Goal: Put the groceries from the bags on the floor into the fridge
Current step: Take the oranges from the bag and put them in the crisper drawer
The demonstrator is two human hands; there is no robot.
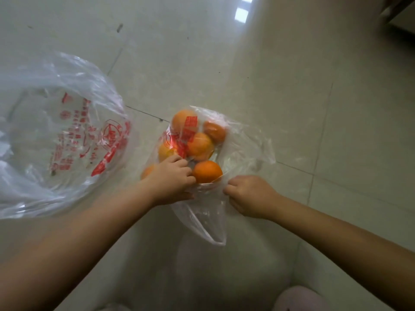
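The thin clear plastic bag with red print (233, 140) lay on the pale tiled floor (292, 86), mouth towards the person, oranges heaped at its far left. The bare round orange (207, 171) sat just ahead, between both hands, touching the left hand (171, 178), which curled beside it. The right hand (249, 196) pinched the bag's rim. A larger clear printed bag (56, 135) lay left; its red writing was unreadable.
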